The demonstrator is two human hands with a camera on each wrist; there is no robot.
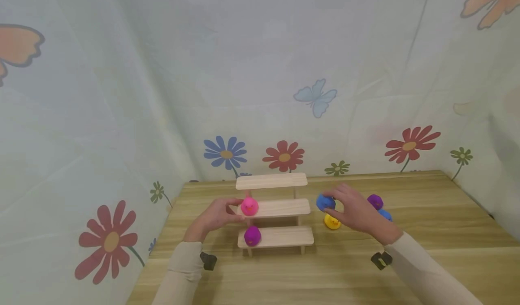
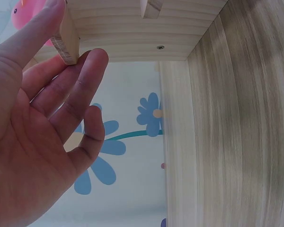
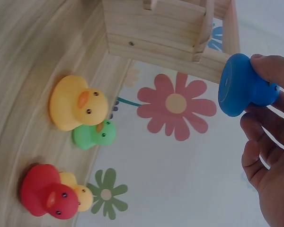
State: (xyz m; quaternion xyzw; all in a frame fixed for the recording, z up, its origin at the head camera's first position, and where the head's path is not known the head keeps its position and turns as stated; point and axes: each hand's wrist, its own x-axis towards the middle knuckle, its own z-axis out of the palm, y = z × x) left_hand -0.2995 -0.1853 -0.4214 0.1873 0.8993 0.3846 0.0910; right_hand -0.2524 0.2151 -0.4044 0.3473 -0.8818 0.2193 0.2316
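My left hand (image 1: 216, 214) is at the left end of the wooden three-step shelf (image 1: 280, 208), pinching a pink rubber duck (image 1: 249, 206) on the middle step between thumb and index finger. In the left wrist view the thumb (image 2: 35, 30) lies along the duck, while other fingers reach past the board's end. A purple rubber duck (image 1: 252, 236) sits on the bottom step's left end. Right of the shelf, my right hand (image 1: 357, 210) holds a blue rubber duck (image 3: 241, 85) in the air, its flat base showing in the right wrist view.
On the wooden table (image 1: 349, 273), a yellow duck (image 1: 332, 221) sits below the right hand. Beyond that hand are a purple duck (image 1: 375, 201) and another blue duck (image 1: 384, 214). The right wrist view shows a red duck (image 3: 47, 191) and a green duck (image 3: 92, 136). A flowered cloth (image 1: 260, 93) hangs behind.
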